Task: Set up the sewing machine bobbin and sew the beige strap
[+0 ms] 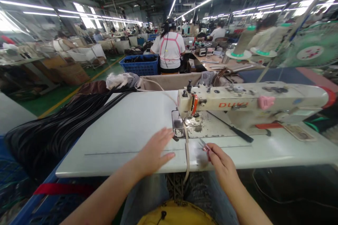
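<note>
My left hand (155, 151) lies flat on the white sewing table (126, 130), fingers stretched out, just left of a beige strap (187, 151). The strap runs from under the presser foot of the cream sewing machine (250, 103) down over the table's front edge. My right hand (220, 161) is closed in a pinch on small pink-handled thread snips (204, 146), their tip pointing towards the strap near the needle plate (194, 126).
A heap of black straps (52, 133) fills a bin at the left. A dark tool (237, 133) lies on the machine bed. Thread cones (244, 44) and a fan (311, 47) stand at the right. A person in a white shirt (169, 49) sits ahead by a blue crate (139, 64).
</note>
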Demonstrator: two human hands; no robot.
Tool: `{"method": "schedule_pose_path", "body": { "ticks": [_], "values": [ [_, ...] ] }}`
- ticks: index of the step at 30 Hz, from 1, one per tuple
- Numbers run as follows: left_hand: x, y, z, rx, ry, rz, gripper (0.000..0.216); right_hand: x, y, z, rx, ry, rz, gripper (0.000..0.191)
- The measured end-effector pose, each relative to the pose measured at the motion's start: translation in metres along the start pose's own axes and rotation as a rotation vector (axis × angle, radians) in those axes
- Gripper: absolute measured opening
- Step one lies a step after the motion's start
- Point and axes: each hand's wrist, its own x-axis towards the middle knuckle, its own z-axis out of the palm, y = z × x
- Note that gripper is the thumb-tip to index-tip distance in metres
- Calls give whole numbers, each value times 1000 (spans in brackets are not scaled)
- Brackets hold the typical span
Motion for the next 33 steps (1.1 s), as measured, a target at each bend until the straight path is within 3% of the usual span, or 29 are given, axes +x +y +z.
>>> {"method": "schedule_pose_path", "body": {
  "ticks": [3, 7, 10, 14, 16, 18, 20, 21, 24, 27, 29, 31, 33],
  "values": [
    [-9, 13, 36, 139, -237, 88, 74, 17, 6, -21, 49, 133, 27, 32],
    [-3, -16, 48, 305, -224, 58, 72, 47, 5, -43, 182, 293, 29, 44],
    [12, -63, 31, 400, -164, -143, 70, 72, 4, -60, 186, 347, 13, 51],
    [10, -143, -8, 432, -16, -528, 72, 91, 10, -87, -143, 390, -17, 40],
    [-4, -179, -25, 395, 115, -737, 75, 90, 12, -98, -302, 476, -59, 34],
    [-22, -200, -34, 384, 335, -936, 77, 84, 9, -106, -419, 598, -166, 34],
    [-32, -201, -36, 495, 605, -948, 77, 79, -1, -109, -560, 698, -316, 35],
    [-33, -193, -33, 556, 647, -849, 75, 78, -9, -110, -624, 727, -386, 36],
    [-25, -151, -18, 638, 515, -485, 69, 87, -39, -110, -762, 712, -509, 42],
    [-17, -117, -5, 546, 144, -246, 58, 113, -64, -115, -861, 572, -576, 48],
    [-22, -113, -6, 549, 92, -367, 57, 135, -72, -121, -921, 458, -626, 49],
    [-32, -118, -15, 661, 252, -638, 62, 156, -75, -127, -977, 347, -653, 49],
    [-43, -124, -28, 794, 419, -765, 59, 173, -74, -134, -1025, 248, -659, 50]
  ]
}}
